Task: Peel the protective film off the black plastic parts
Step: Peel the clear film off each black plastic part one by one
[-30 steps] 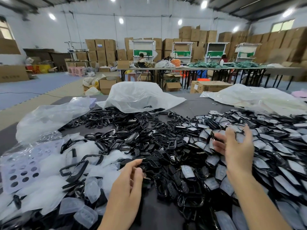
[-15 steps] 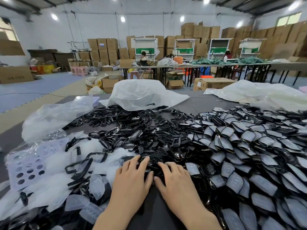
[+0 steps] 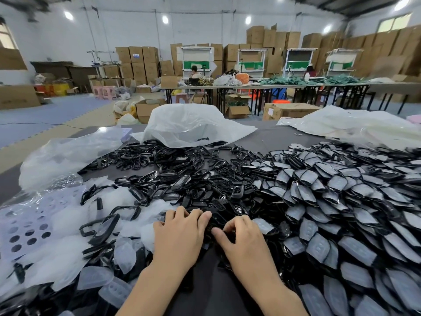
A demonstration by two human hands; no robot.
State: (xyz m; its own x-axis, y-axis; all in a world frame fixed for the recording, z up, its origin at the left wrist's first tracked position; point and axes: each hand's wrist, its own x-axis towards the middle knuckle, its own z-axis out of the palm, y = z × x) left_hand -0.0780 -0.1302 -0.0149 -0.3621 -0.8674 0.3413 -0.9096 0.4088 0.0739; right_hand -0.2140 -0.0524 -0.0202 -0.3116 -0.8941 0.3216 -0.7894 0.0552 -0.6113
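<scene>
Both of my hands meet at the near middle of the table. My left hand (image 3: 180, 233) curls its fingers over a black plastic part (image 3: 215, 221) at the edge of the pile. My right hand (image 3: 245, 244) faces it, fingers curled and thumb stretched toward the same part; the part is mostly hidden between the fingers. To the right spreads a large heap of black parts covered in grey film (image 3: 341, 201). Bare glossy black parts (image 3: 182, 179) lie in the middle. Peeled translucent film pieces (image 3: 68, 258) are heaped at the left.
The dark grey table (image 3: 273, 137) carries a white plastic bag (image 3: 189, 124) at the back, another white bag (image 3: 353, 124) at the back right and a clear bag (image 3: 68, 151) at the left. A perforated lilac sheet (image 3: 25, 226) lies at the far left.
My right hand came back from the film-covered heap to meet my left hand. Both hands then went from lying flat on the pile to curling their fingers on a black part.
</scene>
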